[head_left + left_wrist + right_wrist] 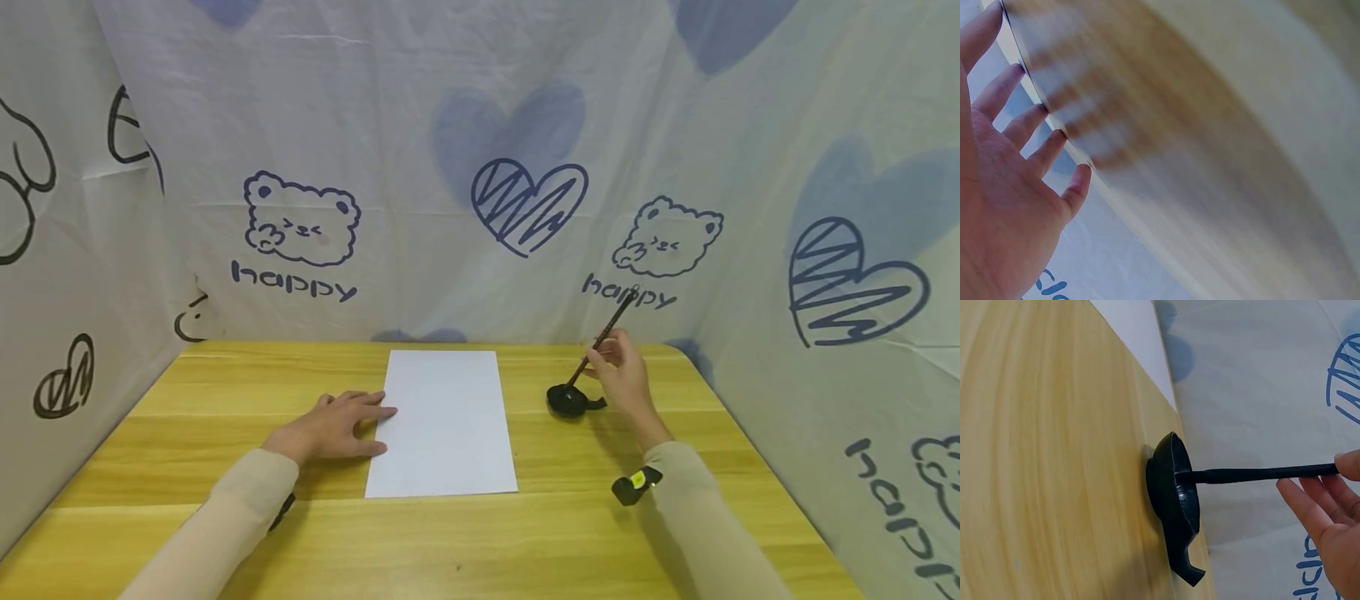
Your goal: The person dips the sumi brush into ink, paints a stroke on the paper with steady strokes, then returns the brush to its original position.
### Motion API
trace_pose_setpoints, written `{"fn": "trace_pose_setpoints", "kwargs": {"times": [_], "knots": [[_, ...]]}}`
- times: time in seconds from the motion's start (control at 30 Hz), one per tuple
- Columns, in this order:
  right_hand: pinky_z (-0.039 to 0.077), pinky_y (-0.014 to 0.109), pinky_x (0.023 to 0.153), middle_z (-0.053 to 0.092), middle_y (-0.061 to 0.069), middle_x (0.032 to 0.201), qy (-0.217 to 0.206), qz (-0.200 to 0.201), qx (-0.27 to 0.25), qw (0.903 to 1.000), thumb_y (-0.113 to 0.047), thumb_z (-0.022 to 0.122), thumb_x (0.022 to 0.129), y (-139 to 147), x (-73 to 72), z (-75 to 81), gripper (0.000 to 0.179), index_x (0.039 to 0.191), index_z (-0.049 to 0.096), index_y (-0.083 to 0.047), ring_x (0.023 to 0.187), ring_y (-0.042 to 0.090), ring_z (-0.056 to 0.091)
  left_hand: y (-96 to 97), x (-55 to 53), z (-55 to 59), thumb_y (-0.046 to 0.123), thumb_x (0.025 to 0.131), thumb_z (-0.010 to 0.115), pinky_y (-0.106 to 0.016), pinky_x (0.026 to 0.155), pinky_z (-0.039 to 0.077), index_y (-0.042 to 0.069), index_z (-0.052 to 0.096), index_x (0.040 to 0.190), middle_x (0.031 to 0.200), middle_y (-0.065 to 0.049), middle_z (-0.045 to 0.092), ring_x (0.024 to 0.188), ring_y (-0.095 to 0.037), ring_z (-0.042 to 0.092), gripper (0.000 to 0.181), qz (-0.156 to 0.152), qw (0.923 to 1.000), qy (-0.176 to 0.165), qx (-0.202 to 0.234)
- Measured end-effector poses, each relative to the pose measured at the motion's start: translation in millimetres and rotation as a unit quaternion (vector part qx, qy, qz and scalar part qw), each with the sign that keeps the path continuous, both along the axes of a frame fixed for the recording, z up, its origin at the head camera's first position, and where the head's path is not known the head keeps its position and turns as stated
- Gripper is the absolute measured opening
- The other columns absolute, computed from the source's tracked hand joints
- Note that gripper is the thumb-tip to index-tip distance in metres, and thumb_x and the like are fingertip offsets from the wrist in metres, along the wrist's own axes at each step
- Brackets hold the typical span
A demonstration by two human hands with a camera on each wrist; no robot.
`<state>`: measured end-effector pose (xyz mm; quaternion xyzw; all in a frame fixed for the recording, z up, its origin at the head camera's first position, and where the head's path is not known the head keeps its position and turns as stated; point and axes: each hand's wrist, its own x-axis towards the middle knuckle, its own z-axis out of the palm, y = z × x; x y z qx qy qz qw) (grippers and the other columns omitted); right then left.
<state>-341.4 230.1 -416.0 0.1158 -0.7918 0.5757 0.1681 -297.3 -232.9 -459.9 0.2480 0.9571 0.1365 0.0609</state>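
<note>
The left arm (217,529) and right arm (712,529) are extending forward, well apart. The left hand (337,427) is facing palm down, holding its fingers apart; the right hand (628,375) is pinching with thumb and fingertips.

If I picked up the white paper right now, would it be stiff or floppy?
The white paper would probably bend and flop, since its edges show hardly any thickness. It's likely light, looking like one thin sheet. Pushed, it might slide, lying flat on the table, though the left hand at its left edge could hold it back.
</note>
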Motion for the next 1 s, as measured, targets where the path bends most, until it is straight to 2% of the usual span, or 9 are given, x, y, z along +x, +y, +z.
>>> {"fn": "trace_pose_setpoints", "kwargs": {"times": [0.07, 0.2, 0.43, 0.67, 0.83, 1.0], "knots": [[0.061, 0.048, 0.088, 0.062, 0.031, 0.113, 0.004, -0.010, 0.014, 0.9999, -0.002, 0.057, 0.103, 1, -2.6, -3.5, 0.023, 0.124, 0.049, 0.004, 0.104, 0.041, 0.068, -0.3, -0.2, -0.6, 0.058, 0.093, 0.067, -0.079, 0.114, 0.021, 0.022, 0.056, 0.150, 0.165, -0.016, 0.040, 0.151, -0.044, 0.036, 0.069, -0.001, 1.0000, 0.001, 0.000], [0.062, 0.045, 0.086, 0.063, 0.029, 0.112, 0.010, -0.021, 0.031, 0.9992, -0.001, 0.058, 0.103, 2, -2.7, -4.6, 0.022, 0.123, 0.050, 0.004, 0.101, 0.036, 0.069, -0.3, -0.3, -0.8, 0.059, 0.093, 0.067, -0.078, 0.114, 0.021, 0.022, 0.056, 0.150, 0.165, -0.015, 0.040, 0.151, -0.044, 0.036, 0.069, -0.001, 1.0000, 0.001, 0.000], [0.061, 0.047, 0.087, 0.063, 0.029, 0.115, 0.007, -0.028, 0.048, 0.9984, -0.004, 0.056, 0.104, 3, -1.5, -5.7, 0.023, 0.126, 0.050, 0.003, 0.106, 0.044, 0.068, -0.5, -0.4, 0.1, 0.058, 0.093, 0.067, -0.078, 0.113, 0.023, 0.022, 0.056, 0.150, 0.164, -0.016, 0.041, 0.150, -0.044, 0.037, 0.069, -0.002, 1.0000, 0.002, 0.000], [0.061, 0.046, 0.087, 0.058, 0.038, 0.119, 0.009, -0.032, 0.036, 0.9988, 0.000, 0.051, 0.105, 11, -4.5, -8.7, 0.026, 0.130, 0.046, 0.008, 0.109, 0.053, 0.064, 0.7, -0.3, 1.1, 0.058, 0.093, 0.067, -0.078, 0.113, 0.023, 0.022, 0.056, 0.150, 0.164, -0.016, 0.041, 0.150, -0.044, 0.037, 0.069, -0.002, 1.0000, 0.000, 0.001], [0.062, 0.037, 0.086, 0.060, 0.034, 0.119, 0.011, -0.040, 0.034, 0.9986, -0.001, 0.052, 0.105, 15, -6.3, -7.5, 0.028, 0.132, 0.047, 0.005, 0.109, 0.048, 0.067, 1.2, -0.4, 0.7, 0.060, 0.092, 0.067, -0.077, 0.113, 0.023, 0.022, 0.056, 0.150, 0.164, -0.016, 0.041, 0.150, -0.044, 0.037, 0.069, -0.003, 1.0000, 0.001, -0.001], [0.061, 0.041, 0.087, 0.062, 0.034, 0.117, 0.023, -0.042, 0.024, 0.9986, 0.002, 0.052, 0.104, 15, -4.3, -3.3, 0.027, 0.131, 0.048, 0.005, 0.108, 0.047, 0.068, 1.2, -0.6, 0.0, 0.060, 0.092, 0.067, -0.077, 0.113, 0.023, 0.023, 0.056, 0.150, 0.164, -0.016, 0.041, 0.150, -0.044, 0.036, 0.069, -0.002, 1.0000, -0.003, 0.000]]}}
